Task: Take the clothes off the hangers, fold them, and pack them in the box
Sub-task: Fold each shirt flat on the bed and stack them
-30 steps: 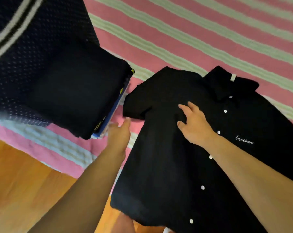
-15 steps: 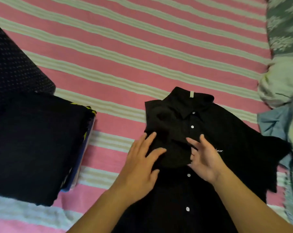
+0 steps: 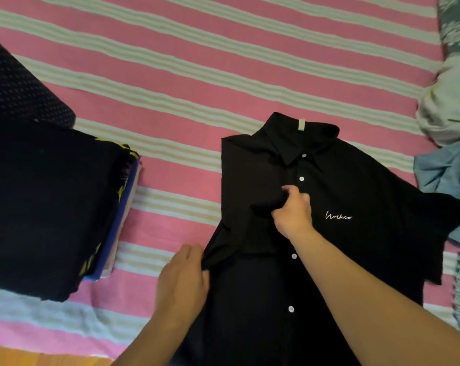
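Lying flat on the pink striped bedsheet (image 3: 197, 43) is a black shirt (image 3: 342, 186) with white buttons, collar at the far end. Its left sleeve is folded in over the chest. The right hand (image 3: 293, 216) has its fingers curled tight on that folded sleeve, near the button line. The left hand (image 3: 182, 282) pinches the shirt's left edge lower down; it looks a bit blurry, so the grip is hard to see well. A pile of folded clothes (image 3: 46, 207) sits near, to the left. More clothes (image 3: 451, 114) lie bunched at the right.
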